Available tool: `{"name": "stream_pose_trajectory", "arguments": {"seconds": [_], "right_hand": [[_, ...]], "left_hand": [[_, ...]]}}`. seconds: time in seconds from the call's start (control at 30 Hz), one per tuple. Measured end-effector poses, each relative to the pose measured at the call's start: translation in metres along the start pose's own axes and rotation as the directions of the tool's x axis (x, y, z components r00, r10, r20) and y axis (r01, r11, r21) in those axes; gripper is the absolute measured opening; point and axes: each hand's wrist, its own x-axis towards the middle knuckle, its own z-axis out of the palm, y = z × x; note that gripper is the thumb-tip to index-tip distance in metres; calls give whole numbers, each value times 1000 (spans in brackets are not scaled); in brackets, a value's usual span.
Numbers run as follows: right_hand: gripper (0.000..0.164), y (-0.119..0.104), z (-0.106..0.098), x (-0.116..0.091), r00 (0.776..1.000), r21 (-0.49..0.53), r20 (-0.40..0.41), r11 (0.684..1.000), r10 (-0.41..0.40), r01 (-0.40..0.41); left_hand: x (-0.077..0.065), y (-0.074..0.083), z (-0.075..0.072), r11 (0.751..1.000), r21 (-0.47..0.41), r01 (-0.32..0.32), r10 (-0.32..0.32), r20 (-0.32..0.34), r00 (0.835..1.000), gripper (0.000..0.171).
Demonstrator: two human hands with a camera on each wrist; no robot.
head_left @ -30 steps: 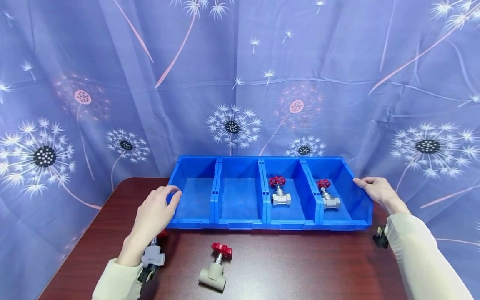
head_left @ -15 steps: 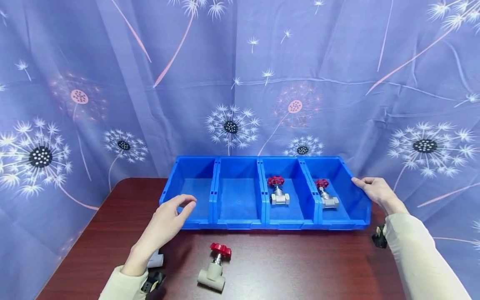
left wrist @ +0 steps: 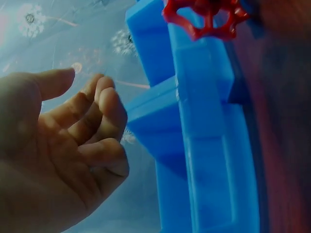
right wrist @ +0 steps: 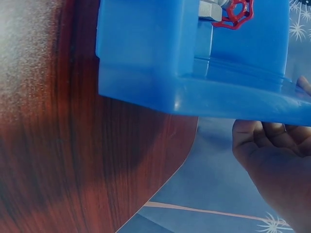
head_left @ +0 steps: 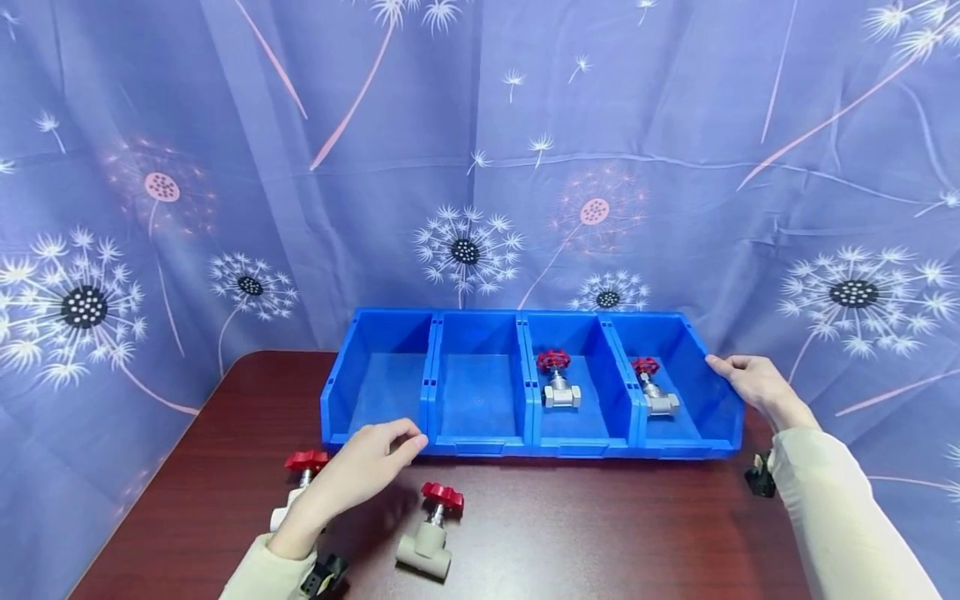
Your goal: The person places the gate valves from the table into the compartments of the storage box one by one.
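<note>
My left hand [head_left: 378,457], fingers loosely curled and holding nothing, hovers before the front edge of the blue four-part bin [head_left: 480,448]. Its palm and bent fingers show in the left wrist view, beside the bin and a red handwheel [left wrist: 206,19]. On the table just right of that hand lies a beige tee-shaped valve [head_left: 426,550] with a red handwheel. Another valve [head_left: 306,461], pale-bodied with a red handwheel, is partly hidden by the left forearm. My right hand [head_left: 757,385] grips the bin's right side wall, fingers outside and a digit over the rim [right wrist: 304,86].
Metal valves with red handwheels lie in the bin's two right compartments: one valve [head_left: 561,393] in the third, another valve [head_left: 658,402] in the rightmost. The dark wooden table [head_left: 600,533] extends in front. A blue dandelion-print curtain [head_left: 480,167] hangs right behind the bin.
My left hand has moved right and toward me, from the bin's left side wall to before its front edge, uncovering the pale valve's handwheel. The right hand stays on the bin.
</note>
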Motion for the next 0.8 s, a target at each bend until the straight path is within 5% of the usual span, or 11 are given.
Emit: {"name": "stream_pose_trajectory", "arguments": {"seconds": [0.57,0.8], "right_hand": [[63,2,2,0,1000,39,-11,999,16,-16],[63,4,3,-1,999,37,-26,999,19,-18]], "left_hand": [[-7,12,24,997,60,-38,24,215,976,28],[-11,15,26,995,85,-56,36,223,974,42]]}}
